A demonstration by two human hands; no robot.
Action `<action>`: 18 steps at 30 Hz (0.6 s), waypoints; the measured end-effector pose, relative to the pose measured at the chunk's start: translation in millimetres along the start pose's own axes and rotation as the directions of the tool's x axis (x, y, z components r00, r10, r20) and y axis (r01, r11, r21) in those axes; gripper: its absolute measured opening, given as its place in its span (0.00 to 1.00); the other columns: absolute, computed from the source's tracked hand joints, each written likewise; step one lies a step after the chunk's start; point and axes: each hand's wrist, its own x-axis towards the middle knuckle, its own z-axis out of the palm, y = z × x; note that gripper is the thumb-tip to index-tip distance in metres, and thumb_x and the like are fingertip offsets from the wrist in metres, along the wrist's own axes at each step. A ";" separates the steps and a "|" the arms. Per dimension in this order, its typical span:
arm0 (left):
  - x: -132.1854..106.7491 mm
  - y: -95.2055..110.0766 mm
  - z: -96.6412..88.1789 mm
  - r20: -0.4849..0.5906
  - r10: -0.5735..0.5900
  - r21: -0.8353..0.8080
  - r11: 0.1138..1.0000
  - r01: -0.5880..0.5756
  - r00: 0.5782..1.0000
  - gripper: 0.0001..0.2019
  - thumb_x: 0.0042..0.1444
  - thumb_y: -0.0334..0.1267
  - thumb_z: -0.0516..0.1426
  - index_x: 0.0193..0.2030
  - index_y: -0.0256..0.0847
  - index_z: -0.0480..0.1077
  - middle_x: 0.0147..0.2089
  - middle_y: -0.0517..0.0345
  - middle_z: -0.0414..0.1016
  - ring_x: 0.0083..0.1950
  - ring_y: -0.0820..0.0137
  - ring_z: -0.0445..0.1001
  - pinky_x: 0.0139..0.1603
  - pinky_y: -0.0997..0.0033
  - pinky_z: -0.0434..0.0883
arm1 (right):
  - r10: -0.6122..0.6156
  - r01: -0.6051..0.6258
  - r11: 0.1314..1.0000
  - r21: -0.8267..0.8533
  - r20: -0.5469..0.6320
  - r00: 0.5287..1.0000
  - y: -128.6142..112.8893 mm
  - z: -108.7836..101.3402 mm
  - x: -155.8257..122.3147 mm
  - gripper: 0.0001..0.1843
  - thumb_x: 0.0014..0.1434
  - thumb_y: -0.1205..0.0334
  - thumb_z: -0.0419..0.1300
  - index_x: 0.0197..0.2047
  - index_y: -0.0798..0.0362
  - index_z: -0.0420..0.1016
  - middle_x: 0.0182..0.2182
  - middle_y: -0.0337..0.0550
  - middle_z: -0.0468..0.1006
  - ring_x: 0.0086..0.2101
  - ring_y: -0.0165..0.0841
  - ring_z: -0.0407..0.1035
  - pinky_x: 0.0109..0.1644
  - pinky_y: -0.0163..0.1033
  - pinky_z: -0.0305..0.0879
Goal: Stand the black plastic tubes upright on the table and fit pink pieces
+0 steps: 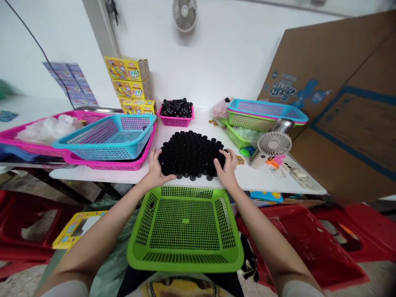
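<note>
Many small black cylindrical pieces (192, 154) stand packed together in a rounded cluster on the white table (123, 175). My left hand (156, 169) lies along the cluster's left side, thumb and fingers spread apart and touching its edge. At the right side my right hand (227, 167) cups the edge in the same way, fingers apart. Neither hand has a single piece lifted. Below the table's front edge, a green mesh basket (185, 220) rests on my lap between my forearms, with nothing in it but a small dark spot at its upper left.
A pink basket (176, 121) of loose black pieces stands behind the cluster. Blue (102, 144) and pink baskets are at left, beside stacked yellow boxes (131, 88). Stacked baskets (266, 110), a small fan (274, 144) and a large cardboard box (346, 95) stand at right.
</note>
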 end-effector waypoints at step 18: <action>-14.6 8.3 -11.1 0.060 0.018 -0.121 0.993 -0.011 0.998 0.28 0.69 0.62 0.54 0.68 0.49 0.65 0.78 0.43 0.56 0.79 0.47 0.54 0.78 0.36 0.55 | 0.179 0.146 0.881 -0.450 0.603 0.777 -18.5 109.0 208.4 0.38 0.76 0.43 0.33 0.72 0.42 0.73 0.80 0.49 0.52 0.77 0.61 0.42 0.75 0.80 0.39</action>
